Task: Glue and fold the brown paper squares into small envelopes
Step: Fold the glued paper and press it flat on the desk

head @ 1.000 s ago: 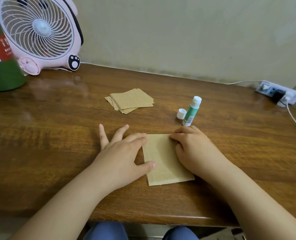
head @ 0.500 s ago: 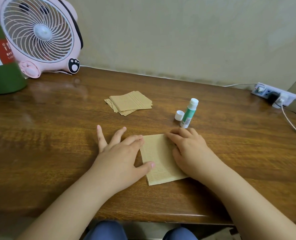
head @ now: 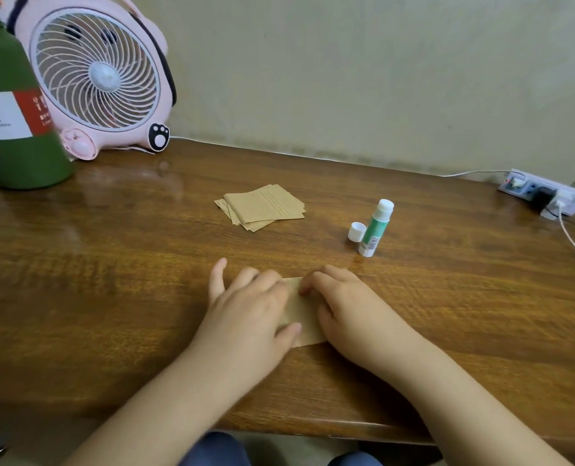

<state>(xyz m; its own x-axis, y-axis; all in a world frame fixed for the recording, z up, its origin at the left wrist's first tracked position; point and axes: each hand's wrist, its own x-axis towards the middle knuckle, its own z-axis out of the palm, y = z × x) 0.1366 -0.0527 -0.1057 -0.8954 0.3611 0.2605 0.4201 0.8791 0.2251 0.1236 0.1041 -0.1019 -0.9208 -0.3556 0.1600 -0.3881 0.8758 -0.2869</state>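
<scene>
- paper (head: 301,312) lay flat on the bench (head: 111,280), near its front edge, between the two hands, with most of it hidden under them.
- the strip that showed was tan and faintly lined; its long axis ran from the near edge away toward the wall, tilted a little leftward at the far end.
- the left hand (head: 249,311) rested on the paper's left part, fingers spread and mostly straight, thumb laid across the near portion; that grip was open and pressing, not pinching.
- the right hand (head: 350,307) covered the right part, fingers bent with the tips down at the far edge; whether they pinched a flap or only pressed could not be told.
- judged by its look, the paper was light, thin and limp: it would slide on the glossy bench, crease at a touch and tear if tugged, so it was best held flat with one palm and lifted by an edge or corner with fingertips.
- the stack (head: 261,207) of more squares lay well apart, farther back.
- the glue (head: 376,227) stood uncapped to the right, its cap (head: 356,232) just beside it.
</scene>
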